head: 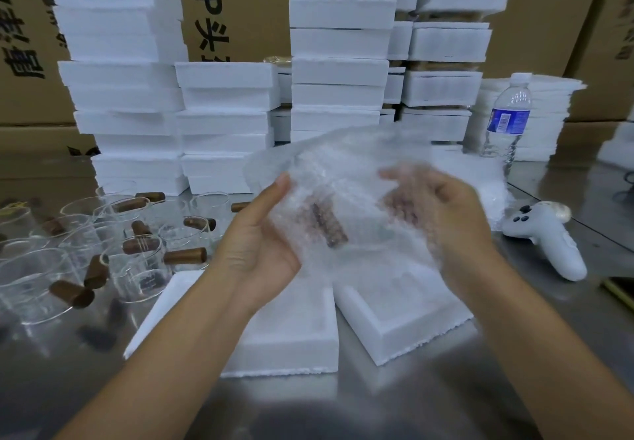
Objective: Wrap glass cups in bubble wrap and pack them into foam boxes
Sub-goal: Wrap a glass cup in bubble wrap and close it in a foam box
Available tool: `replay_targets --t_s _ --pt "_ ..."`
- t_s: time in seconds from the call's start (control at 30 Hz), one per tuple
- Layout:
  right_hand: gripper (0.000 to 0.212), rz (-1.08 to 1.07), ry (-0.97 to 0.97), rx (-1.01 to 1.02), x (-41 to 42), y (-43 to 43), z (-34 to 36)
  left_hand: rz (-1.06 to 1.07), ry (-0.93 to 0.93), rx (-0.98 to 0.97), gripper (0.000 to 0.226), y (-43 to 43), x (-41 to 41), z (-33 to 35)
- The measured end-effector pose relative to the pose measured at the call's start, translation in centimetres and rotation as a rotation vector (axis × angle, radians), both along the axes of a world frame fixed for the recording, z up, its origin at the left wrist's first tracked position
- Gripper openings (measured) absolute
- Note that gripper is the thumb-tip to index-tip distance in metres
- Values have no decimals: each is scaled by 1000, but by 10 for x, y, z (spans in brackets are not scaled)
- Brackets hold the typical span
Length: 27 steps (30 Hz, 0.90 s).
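Glass cup [330, 230] mid-wrap at centre, inside bubble wrap [343, 168] gripped by left hand [260, 237] and right hand [446, 220], fingers curled on the sheet. Not yet boxed: open foam box [398, 316] at 6 o'clock, many bare cups [137, 264] waiting at 9 o'clock.

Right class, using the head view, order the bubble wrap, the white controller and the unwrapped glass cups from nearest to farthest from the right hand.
1. bubble wrap, held in the right hand itself.
2. white controller, lying just to its right.
3. unwrapped glass cups, far over on the left.
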State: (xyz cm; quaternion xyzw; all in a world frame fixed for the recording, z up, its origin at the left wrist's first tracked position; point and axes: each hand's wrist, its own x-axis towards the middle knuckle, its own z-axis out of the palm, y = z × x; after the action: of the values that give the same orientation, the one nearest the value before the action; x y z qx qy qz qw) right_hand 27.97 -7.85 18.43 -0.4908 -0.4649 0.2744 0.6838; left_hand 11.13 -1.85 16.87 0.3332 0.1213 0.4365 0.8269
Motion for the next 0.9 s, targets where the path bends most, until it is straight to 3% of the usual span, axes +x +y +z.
replay_targets --t_s 0.07,0.13,0.23,0.33,0.4,0.5,0.63,0.73,0.9 --pt "15 -388 -33 190 8 -2 -2 56 -47 0 43 5 -4 1" --pt "12 -504 41 233 6 -3 -1 98 -142 -32 44 5 -9 4" --pt "43 -255 28 -10 -5 1 -4 131 -248 -57 67 10 -11 2" --pt "59 -19 -198 -156 -12 4 -15 103 -293 -9 72 9 -12 1" --pt "49 92 -305 -161 -16 1 -21 77 -266 45 65 8 -11 0" --pt "12 122 -237 -35 -16 -1 -20 63 -228 92 48 7 -11 -2" --pt "9 51 -113 80 -13 -2 -12 73 -181 77 73 6 -10 -3" --pt "12 10 -56 82 -9 -2 -10 129 -79 94 57 6 -10 -5" --pt "18 10 61 66 -5 -4 -7 202 154 204 51 4 -9 -7"
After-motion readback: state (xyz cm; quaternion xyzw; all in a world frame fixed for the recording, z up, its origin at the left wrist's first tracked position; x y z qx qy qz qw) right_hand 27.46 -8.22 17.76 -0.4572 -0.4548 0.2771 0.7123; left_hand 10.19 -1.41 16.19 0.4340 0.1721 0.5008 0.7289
